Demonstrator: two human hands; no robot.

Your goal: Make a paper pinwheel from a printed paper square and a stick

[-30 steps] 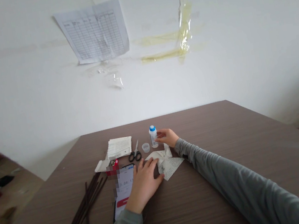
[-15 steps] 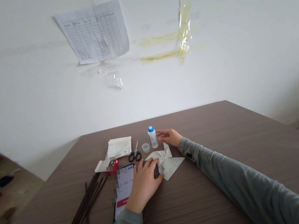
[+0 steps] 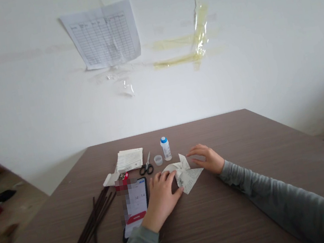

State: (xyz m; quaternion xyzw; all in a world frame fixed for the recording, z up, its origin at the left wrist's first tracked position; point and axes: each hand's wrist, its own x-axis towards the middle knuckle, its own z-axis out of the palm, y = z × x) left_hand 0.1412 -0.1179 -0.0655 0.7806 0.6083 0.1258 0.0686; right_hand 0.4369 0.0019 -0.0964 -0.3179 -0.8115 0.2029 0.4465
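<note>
Has slim dark-brown sticks [image 3: 93,216] at left on the brown wood-grain bench [image 3: 246,144]; rests the left hand [image 3: 161,194], with spread fingers, on the left part of a folded, printed off-white paper pinwheel [image 3: 187,179], nearer than a blue-capped white plastic bottle [image 3: 166,151]; holds the right hand [image 3: 208,159] just right of the pinwheel, with thumb and fingers parted.

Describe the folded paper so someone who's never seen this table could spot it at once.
On the brown wood-grain table, find the bare left hand and bare right hand. Between them, in front of the upright white bottle with a blue cap, lies off-white printed paper folded into a pinwheel shape. Its pointed blades set it apart from the flat stack of printed sheets.
</note>
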